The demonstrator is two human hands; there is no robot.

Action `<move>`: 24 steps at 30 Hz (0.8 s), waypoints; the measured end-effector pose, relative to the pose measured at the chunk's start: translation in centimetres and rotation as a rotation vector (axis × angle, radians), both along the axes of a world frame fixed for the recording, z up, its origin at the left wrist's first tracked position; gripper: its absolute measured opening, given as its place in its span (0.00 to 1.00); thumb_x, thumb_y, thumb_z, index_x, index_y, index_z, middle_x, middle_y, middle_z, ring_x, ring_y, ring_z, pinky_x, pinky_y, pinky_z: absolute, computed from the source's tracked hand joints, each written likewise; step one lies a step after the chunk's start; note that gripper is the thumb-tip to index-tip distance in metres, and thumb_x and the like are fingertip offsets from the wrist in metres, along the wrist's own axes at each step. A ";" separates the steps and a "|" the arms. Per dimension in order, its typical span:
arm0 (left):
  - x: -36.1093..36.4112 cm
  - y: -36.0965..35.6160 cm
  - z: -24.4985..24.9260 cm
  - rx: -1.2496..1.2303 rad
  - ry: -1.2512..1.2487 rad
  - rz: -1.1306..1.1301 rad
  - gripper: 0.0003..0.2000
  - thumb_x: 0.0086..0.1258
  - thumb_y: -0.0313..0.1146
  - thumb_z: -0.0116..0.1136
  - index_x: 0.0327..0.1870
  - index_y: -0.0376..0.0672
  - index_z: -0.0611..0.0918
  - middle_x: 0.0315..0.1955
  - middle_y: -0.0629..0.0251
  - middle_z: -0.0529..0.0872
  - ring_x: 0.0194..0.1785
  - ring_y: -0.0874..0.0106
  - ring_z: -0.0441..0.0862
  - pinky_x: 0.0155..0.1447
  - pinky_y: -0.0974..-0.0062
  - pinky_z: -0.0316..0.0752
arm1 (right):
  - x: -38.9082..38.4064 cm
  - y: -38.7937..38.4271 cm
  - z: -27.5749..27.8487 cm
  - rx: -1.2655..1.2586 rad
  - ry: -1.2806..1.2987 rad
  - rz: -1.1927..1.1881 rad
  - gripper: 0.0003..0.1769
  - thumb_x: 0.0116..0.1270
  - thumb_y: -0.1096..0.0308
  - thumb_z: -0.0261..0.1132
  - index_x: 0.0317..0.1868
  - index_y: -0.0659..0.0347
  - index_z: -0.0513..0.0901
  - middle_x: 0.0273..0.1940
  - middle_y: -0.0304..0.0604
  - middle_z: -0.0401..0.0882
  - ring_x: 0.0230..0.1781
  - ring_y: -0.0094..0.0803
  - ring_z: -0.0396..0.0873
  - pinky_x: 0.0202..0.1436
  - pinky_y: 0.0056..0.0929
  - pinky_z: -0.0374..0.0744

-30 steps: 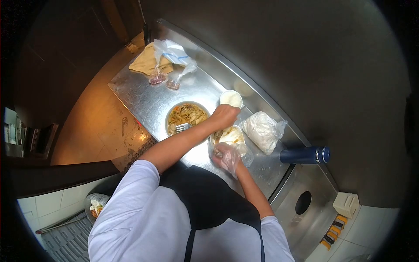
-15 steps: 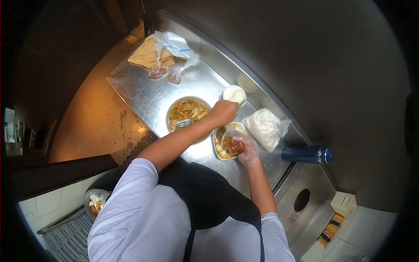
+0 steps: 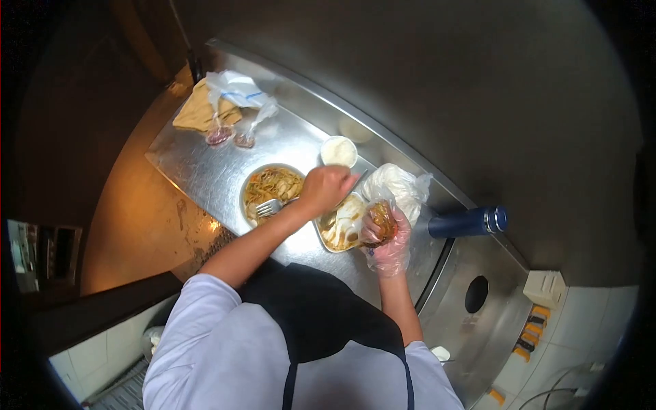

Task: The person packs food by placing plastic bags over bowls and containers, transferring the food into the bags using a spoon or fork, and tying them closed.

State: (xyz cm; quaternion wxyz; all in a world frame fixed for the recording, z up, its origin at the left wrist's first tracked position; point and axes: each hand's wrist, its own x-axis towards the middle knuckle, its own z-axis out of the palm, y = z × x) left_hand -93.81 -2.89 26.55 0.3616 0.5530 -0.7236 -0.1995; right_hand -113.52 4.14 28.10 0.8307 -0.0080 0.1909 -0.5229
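My left hand point(image 3: 328, 189) is bare and closed above the far edge of a white tray point(image 3: 334, 247). A thin grey shaft shows by its fingers; what it grips is mostly hidden. My right hand point(image 3: 391, 247), in a clear plastic glove, is closed around a brown, saucy lump of food point(image 3: 383, 222) over the tray's right side. Brown sauce and whitish smears show in the tray. To the left, a round plate point(image 3: 242, 198) holds noodles point(image 3: 277, 184) with a metal fork point(image 3: 269, 208) across them.
Beyond my hands are a white tub point(image 3: 339, 152) and a tied bag of white stuff point(image 3: 403, 188). A blue bottle point(image 3: 458, 224) lies to the right. A tan cloth point(image 3: 198, 113) and small plastic bags point(image 3: 220, 135) sit at the counter's far left.
My right hand has lifted the brown food from the tray and turned, showing more of the glove. More of the tray's inside shows. The whole view has shifted.
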 end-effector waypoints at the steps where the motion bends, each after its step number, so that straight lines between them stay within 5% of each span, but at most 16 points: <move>1: -0.9 1.3 -0.1 0.179 0.134 -0.053 0.21 0.73 0.48 0.62 0.27 0.37 0.85 0.24 0.54 0.86 0.26 0.56 0.85 0.36 0.59 0.80 | -0.1 0.4 0.2 -0.020 -0.020 -0.033 0.19 0.70 0.57 0.63 0.51 0.64 0.79 0.37 0.45 0.76 0.27 0.30 0.70 0.24 0.28 0.68; 2: -1.8 2.6 -0.5 0.359 0.264 -0.103 0.23 0.75 0.51 0.60 0.28 0.37 0.84 0.23 0.56 0.86 0.23 0.56 0.83 0.34 0.60 0.80 | -0.2 0.7 0.4 -0.042 -0.040 -0.062 0.19 0.70 0.57 0.63 0.51 0.64 0.78 0.38 0.45 0.76 0.27 0.29 0.70 0.24 0.27 0.67; 4: -3.8 4.8 -3.7 1.040 0.710 -0.201 0.29 0.80 0.60 0.47 0.46 0.37 0.85 0.37 0.57 0.90 0.33 0.60 0.87 0.44 0.61 0.83 | -0.3 0.9 1.1 -0.076 -0.085 -0.128 0.19 0.71 0.57 0.62 0.50 0.65 0.78 0.38 0.44 0.75 0.27 0.28 0.69 0.23 0.27 0.66; 7: -5.9 8.1 -5.1 1.439 1.279 -0.345 0.37 0.80 0.66 0.36 0.66 0.38 0.76 0.55 0.55 0.86 0.52 0.63 0.86 0.59 0.60 0.81 | 0.1 1.3 3.0 -0.077 -0.159 -0.232 0.18 0.73 0.56 0.61 0.48 0.65 0.77 0.36 0.42 0.73 0.26 0.26 0.67 0.22 0.25 0.66; 10: -5.9 8.8 -3.1 1.607 1.497 -0.563 0.40 0.80 0.67 0.33 0.73 0.37 0.68 0.66 0.51 0.79 0.65 0.61 0.80 0.69 0.59 0.75 | 0.5 1.5 4.4 -0.154 -0.199 -0.230 0.17 0.73 0.56 0.61 0.46 0.64 0.77 0.34 0.41 0.72 0.26 0.26 0.67 0.21 0.25 0.66; 16: -5.5 8.6 -2.0 1.613 1.669 -0.611 0.26 0.83 0.47 0.46 0.70 0.33 0.71 0.61 0.53 0.82 0.61 0.65 0.84 0.68 0.65 0.78 | 0.5 3.3 4.5 -0.133 -0.235 -0.255 0.17 0.74 0.56 0.60 0.45 0.64 0.77 0.32 0.40 0.70 0.26 0.26 0.66 0.23 0.24 0.66; 21: -4.0 9.5 -2.2 1.451 1.608 -0.550 0.18 0.77 0.24 0.52 0.66 0.30 0.74 0.56 0.54 0.85 0.58 0.68 0.85 0.64 0.68 0.81 | -0.8 5.8 3.4 -0.082 -0.149 -0.179 0.20 0.69 0.59 0.63 0.53 0.67 0.80 0.42 0.49 0.82 0.39 0.39 0.81 0.44 0.37 0.81; 23: -3.2 9.0 -0.5 1.420 1.523 -0.413 0.20 0.74 0.24 0.57 0.66 0.33 0.75 0.56 0.54 0.84 0.57 0.69 0.85 0.64 0.67 0.81 | -1.9 6.6 1.7 -0.100 -0.194 -0.123 0.24 0.67 0.63 0.64 0.59 0.68 0.80 0.54 0.55 0.85 0.53 0.44 0.85 0.62 0.44 0.82; 24: -2.9 8.6 0.7 1.400 1.481 -0.346 0.20 0.73 0.24 0.59 0.65 0.34 0.75 0.56 0.53 0.84 0.57 0.69 0.85 0.64 0.67 0.81 | -1.9 7.4 1.1 -0.033 -0.085 -0.145 0.24 0.66 0.62 0.65 0.58 0.69 0.80 0.52 0.54 0.85 0.51 0.44 0.85 0.59 0.43 0.83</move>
